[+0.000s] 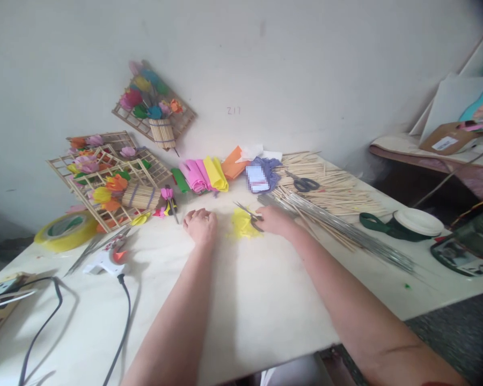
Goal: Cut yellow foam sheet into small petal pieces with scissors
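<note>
My right hand [276, 220] grips a pair of scissors [249, 212] with dark handles, its blades pointing to the left and away from me. Under and beside the blades lie small yellow crepe paper pieces [243, 228] on the white table. To the left of this paper, my left hand [201, 225] rests on the tabletop with its fingers curled under. What those fingers hold, if anything, is hidden. A pair of pliers [171, 206] stands just beyond my left hand, beside small pink paper pieces.
Rolled crepe paper [199, 174], bamboo sticks [338, 187], metal wires [346, 233] and second scissors [304, 183] lie at the back. A glue gun [108, 260], yellow tape roll [66, 230] and flower-decorated bamboo frames [116, 179] are left. A green ribbon roll [416, 222] lies right.
</note>
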The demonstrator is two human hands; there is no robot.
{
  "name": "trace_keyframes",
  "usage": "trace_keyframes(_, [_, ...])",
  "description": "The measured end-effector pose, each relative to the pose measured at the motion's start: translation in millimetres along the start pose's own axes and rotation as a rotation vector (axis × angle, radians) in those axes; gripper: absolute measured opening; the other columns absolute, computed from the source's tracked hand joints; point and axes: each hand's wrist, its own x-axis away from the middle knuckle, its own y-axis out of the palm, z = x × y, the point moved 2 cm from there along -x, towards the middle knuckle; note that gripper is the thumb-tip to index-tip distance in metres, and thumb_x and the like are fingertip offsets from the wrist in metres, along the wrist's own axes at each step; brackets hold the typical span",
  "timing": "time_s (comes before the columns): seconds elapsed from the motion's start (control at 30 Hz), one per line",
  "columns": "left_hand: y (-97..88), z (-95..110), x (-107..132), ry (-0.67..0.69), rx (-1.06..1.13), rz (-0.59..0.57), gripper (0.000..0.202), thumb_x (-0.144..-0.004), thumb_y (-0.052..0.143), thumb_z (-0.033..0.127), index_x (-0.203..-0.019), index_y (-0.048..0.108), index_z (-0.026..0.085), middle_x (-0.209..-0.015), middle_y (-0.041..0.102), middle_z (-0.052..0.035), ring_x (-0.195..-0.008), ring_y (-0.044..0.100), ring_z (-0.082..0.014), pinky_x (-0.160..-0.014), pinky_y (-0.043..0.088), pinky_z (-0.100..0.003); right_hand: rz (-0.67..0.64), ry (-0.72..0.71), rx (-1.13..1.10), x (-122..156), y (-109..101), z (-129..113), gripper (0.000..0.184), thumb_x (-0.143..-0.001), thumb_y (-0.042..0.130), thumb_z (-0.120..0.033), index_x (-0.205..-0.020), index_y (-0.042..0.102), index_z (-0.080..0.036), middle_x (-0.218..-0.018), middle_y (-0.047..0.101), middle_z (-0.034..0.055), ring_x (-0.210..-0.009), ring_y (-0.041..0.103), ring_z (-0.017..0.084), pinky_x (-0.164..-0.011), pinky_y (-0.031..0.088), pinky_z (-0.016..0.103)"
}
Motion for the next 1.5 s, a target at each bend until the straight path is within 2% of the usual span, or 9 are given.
trace_keyframes(0.17, [-1.3,4.1,3.6,0.051,-0.044,0.039,0.027,-0.068,0.051,0.022,-0.090,0.067,0.019,-0.097,0.067,-0.0089,-0.111,0.048,-0.0266,-0.101,0.025,-0.043,0.020,-0.025,0.154,6.5,1.3,-18.5,0.032,-0.074,0.055,-0.039,-0.090,0.070,-0.016,-0.102,0.065,0.0140,-0.088,0.061,0.024,-0.068,0.040,0.028])
trace_keyframes(0.27, [-0.7,9.0,5.8,0.163,-0.041,0.086,0.030,-0.067,0.050,0.017,-0.093,0.065,0.019,-0.099,0.067,-0.0070,-0.110,0.049,-0.0248,-0.101,0.025,-0.041,-0.011,-0.031,0.104,6.0,4.2,-16.2,0.029,-0.072,0.056,-0.041,-0.084,0.071,-0.019,-0.097,0.067,0.0097,-0.082,0.062,0.022,-0.064,0.039,0.027])
trace_keyframes(0.4, [2.3,13.9,7.1,0.232,-0.029,0.055,0.031,-0.066,0.050,0.013,-0.093,0.064,0.020,-0.094,0.068,-0.0064,-0.105,0.051,-0.0245,-0.098,0.030,-0.040,-0.046,-0.004,-0.017,-5.6,6.1,-7.7,0.029,-0.074,0.055,-0.045,-0.083,0.072,-0.022,-0.088,0.069,0.0042,-0.080,0.061,0.019,-0.061,0.038,0.025])
trace_keyframes(0.5, [3.7,16.1,7.3,0.233,-0.023,0.032,0.032,-0.067,0.050,0.012,-0.094,0.064,0.020,-0.090,0.066,-0.0084,-0.104,0.053,-0.0250,-0.096,0.032,-0.040,0.113,0.094,-0.106,-23.9,2.9,-1.1,0.036,-0.077,0.053,-0.044,-0.101,0.068,-0.022,-0.094,0.069,0.0044,-0.086,0.061,0.019,-0.067,0.040,0.025])
trace_keyframes(0.63, [5.4,16.2,7.3,0.227,-0.008,0.030,0.032,-0.067,0.050,0.012,-0.095,0.064,0.019,-0.092,0.065,-0.0098,-0.103,0.053,-0.0252,-0.095,0.033,-0.040,0.324,0.222,-0.039,-55.0,0.0,10.6,0.050,-0.075,0.055,-0.047,-0.116,0.059,-0.018,-0.114,0.061,0.0114,-0.102,0.055,0.026,-0.078,0.041,0.031])
trace_keyframes(0.73, [7.1,15.0,7.3,0.239,-0.003,0.023,0.032,-0.068,0.049,0.012,-0.095,0.064,0.019,-0.092,0.066,-0.0086,-0.102,0.053,-0.0251,-0.095,0.034,-0.039,0.384,0.274,0.018,-77.2,2.0,19.6,0.066,-0.071,0.057,-0.054,-0.124,0.051,-0.014,-0.118,0.057,0.0153,-0.109,0.049,0.031,-0.088,0.037,0.036])
trace_keyframes(0.87, [8.3,14.1,7.1,0.262,0.004,0.007,0.031,-0.068,0.048,0.012,-0.095,0.063,0.019,-0.092,0.067,-0.0073,-0.101,0.054,-0.0248,-0.093,0.035,-0.038,0.403,0.364,0.031,-100.7,6.6,29.3,0.084,-0.069,0.057,-0.061,-0.134,0.036,-0.012,-0.122,0.053,0.0189,-0.113,0.044,0.032,-0.093,0.029,0.040])
trace_keyframes(1.07, [11.1,11.9,5.6,0.260,0.027,-0.022,0.030,-0.068,0.047,0.011,-0.092,0.062,0.021,-0.093,0.069,-0.0041,-0.098,0.054,-0.0241,-0.092,0.036,-0.038,0.344,0.424,0.047,-129.2,8.5,36.2,0.089,-0.067,0.055,-0.065,-0.135,0.033,-0.010,-0.122,0.052,0.0210,-0.116,0.042,0.035,-0.095,0.024,0.041])
trace_keyframes(1.5, [12.7,10.3,4.5,0.249,0.093,-0.044,0.032,-0.066,0.046,0.008,-0.093,0.059,0.020,-0.088,0.071,-0.0018,-0.093,0.055,-0.0235,-0.086,0.041,-0.036,0.364,0.510,0.016,-163.7,12.4,36.8,0.080,-0.069,0.056,-0.056,-0.131,0.036,-0.009,-0.122,0.049,0.0221,-0.116,0.040,0.034,-0.093,0.024,0.043])
